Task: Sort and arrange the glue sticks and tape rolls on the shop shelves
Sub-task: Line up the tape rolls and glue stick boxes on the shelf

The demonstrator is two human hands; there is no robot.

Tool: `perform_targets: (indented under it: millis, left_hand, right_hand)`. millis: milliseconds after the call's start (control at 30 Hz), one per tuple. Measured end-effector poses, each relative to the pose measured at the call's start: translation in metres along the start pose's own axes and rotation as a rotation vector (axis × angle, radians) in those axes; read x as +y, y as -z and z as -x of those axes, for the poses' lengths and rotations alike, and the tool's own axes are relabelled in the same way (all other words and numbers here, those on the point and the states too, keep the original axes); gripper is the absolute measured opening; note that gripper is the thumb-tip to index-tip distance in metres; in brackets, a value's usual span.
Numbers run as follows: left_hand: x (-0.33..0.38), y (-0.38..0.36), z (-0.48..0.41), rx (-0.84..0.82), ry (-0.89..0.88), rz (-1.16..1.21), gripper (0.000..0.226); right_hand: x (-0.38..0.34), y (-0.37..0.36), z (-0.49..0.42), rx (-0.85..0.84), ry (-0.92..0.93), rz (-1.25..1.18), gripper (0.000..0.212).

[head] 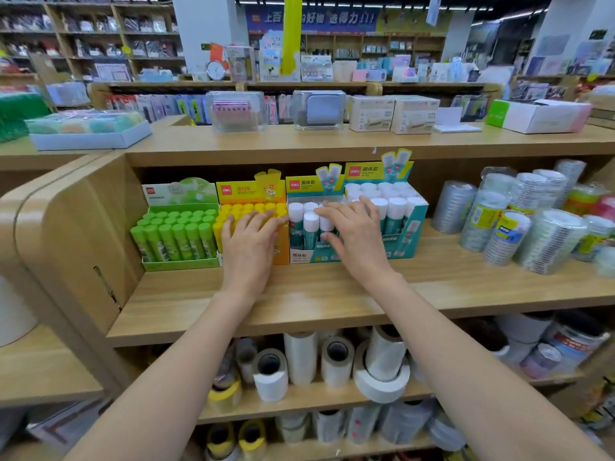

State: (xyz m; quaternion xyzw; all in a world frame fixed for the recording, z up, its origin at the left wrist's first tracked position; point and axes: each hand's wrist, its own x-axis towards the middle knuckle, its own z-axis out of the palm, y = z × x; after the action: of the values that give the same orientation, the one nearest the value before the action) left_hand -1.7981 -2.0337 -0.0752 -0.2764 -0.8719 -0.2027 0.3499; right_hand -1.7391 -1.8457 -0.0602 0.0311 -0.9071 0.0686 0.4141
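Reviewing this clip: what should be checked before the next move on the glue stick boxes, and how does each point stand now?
1. Left hand flat on the yellow glue sticks, gripping nothing: ok.
2. Right hand flat on the white-capped glue sticks, gripping nothing: ok.
3. Green glue sticks upright in full rows: ok.
4. Gaps among the white-capped glue sticks: cannot tell, the hand covers them.
5. Tape roll stacks upright: not ok, several lean.

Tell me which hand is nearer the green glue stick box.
Left. The left hand rests on the yellow sticks beside the green box; the right hand rests on the white-capped sticks, farther right.
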Motion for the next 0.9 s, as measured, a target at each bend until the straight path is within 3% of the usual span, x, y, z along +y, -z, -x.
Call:
perform_targets:
  millis: [300, 433, 600, 700, 900]
  left_hand:
    - [-0.013, 0.001, 0.000, 0.043, -0.068, 0.087, 0.024]
    - [-0.028, 0.013, 0.001, 0.041, 0.007, 0.038, 0.044]
    - [-0.076, 0.039, 0.012, -0.029, 0.169, -0.060, 0.056]
    - [-0.099, 0.045, 0.018, -0.183, 0.195, -0.135, 0.055]
    - [-0.101, 0.045, 0.021, -0.114, 0.157, -0.174, 0.041]
  right_hand:
    - [0.001, 0.005, -0.001, -0.024, 0.010, -0.040, 0.045]
    - [-0.021, 0.002, -0.017, -0.004, 0.080, -0.102, 0.055]
    - [-0.079, -0.022, -0.040, -0.282, 0.194, -0.195, 0.069]
    - [-0.091, -0.036, -0.047, -0.465, 0.157, -0.046, 0.069]
    - [-0.091, -0.033, -0.046, -0.456, 0.153, -0.048, 0.056]
